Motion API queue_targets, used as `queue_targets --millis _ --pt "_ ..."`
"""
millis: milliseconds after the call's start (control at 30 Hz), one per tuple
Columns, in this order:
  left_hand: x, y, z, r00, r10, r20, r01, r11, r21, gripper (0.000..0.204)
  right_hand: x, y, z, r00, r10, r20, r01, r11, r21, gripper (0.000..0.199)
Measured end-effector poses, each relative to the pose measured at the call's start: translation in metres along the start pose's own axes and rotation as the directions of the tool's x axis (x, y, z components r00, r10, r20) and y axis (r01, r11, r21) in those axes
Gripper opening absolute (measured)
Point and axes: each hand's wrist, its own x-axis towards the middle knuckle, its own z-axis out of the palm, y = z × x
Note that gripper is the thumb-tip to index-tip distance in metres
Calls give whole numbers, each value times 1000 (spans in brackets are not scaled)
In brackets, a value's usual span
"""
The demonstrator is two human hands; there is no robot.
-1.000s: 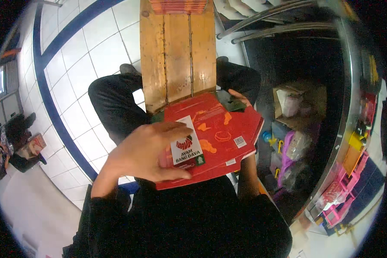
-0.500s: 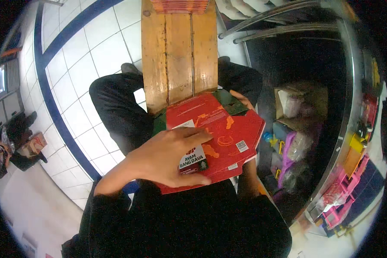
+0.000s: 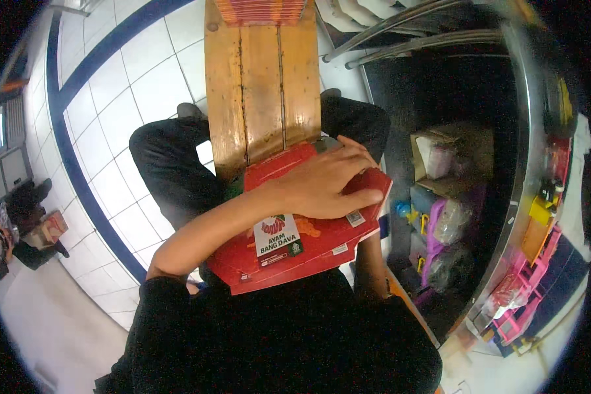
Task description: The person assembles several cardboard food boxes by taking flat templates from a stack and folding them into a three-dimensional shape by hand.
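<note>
My feed: two bare hands on a small pile of red flat-folded cartons [image 3: 318, 243]. Pile sits over the lap at the near end of a wooden bench [image 3: 262, 85], slightly askew, at least two layers at the near edge. Can't tell whether lap or bench bears the weight.

Left hand [image 3: 325, 184] reaches across to the right part of the top carton, palm down, thumb spread wide from the fingers. I'd log it as laid on the surface, nothing clenched. Right hand [image 3: 349, 141] mostly hidden: a bit of finger shows at the far edge behind the left knuckles, forearm [image 3: 371, 266] runs up beneath the cartons. I can't tell how tightly it grasps.

Top carton has a white printed panel [image 3: 277, 241] left of the thumb, below the left wrist, plus orange artwork partly covered by the hand. Dark green shows at the far corners.

Around: black-trousered legs straddle the bench. More red-orange cartons [image 3: 259, 12] at its far end. White tiled floor [image 3: 148, 92] with a blue stripe [image 3: 98, 190] on the left. On the right, an open cardboard box [image 3: 456, 151], clear plastic bags [image 3: 450, 223] by a purple frame [image 3: 433, 246], and a pink plastic rack [image 3: 519, 282] farther out.
</note>
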Motion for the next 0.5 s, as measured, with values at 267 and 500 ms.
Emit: queue_targets --millis 267,500 --pt "14 -7 -3 986 -121 -119 91 969 -231 36 -4 13 -14 995 -83 -55 62 950 -307 11" --pt "12 -8 -18 973 -218 -76 168 895 -414 21 -2 11 -15 993 -98 -66 66 924 -376 8"
